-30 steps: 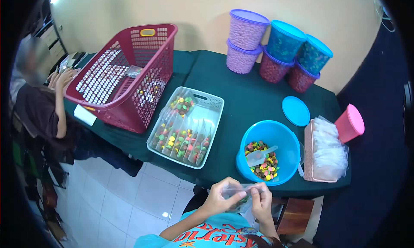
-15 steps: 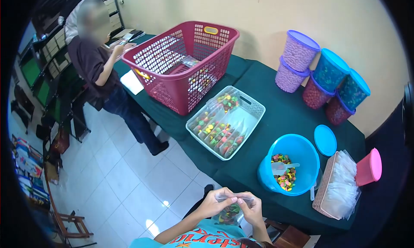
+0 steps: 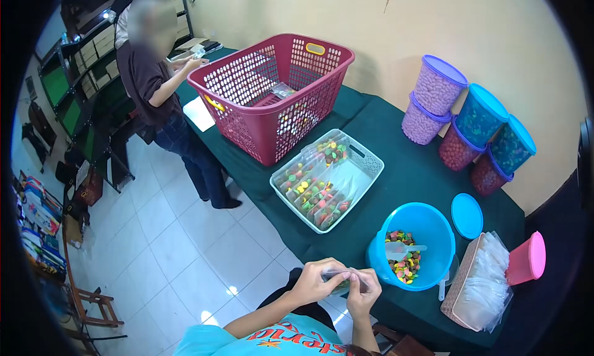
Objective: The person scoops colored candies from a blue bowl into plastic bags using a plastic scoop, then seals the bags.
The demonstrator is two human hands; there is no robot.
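My left hand (image 3: 312, 285) and my right hand (image 3: 364, 291) pinch the top edge of a clear plastic bag (image 3: 340, 287) between thumbs and fingers. The bag is in front of my body, beside the table's front edge. Colourful pieces show dimly inside it; the fingers hide most of it. Nearest to my right hand is a blue bucket (image 3: 444, 244) with colourful candies (image 3: 406, 270) and a clear scoop (image 3: 405, 249) lying in it. Left of the bucket, a white tray (image 3: 369, 160) holds several filled bags (image 3: 317, 198) standing in a row.
A maroon laundry basket (image 3: 266, 130) stands farther back. Lidded tubs (image 3: 479, 122) line the wall. At the right are a blue lid (image 3: 466, 216), a box of plastic bags (image 3: 481, 288) and a pink container (image 3: 526, 258). Another person (image 3: 151, 86) stands beyond the table, holding something small.
Both hands have risen a little and the bag has tipped, so less of its contents shows. My view has shifted slightly. The other person's hands and body have moved slightly.
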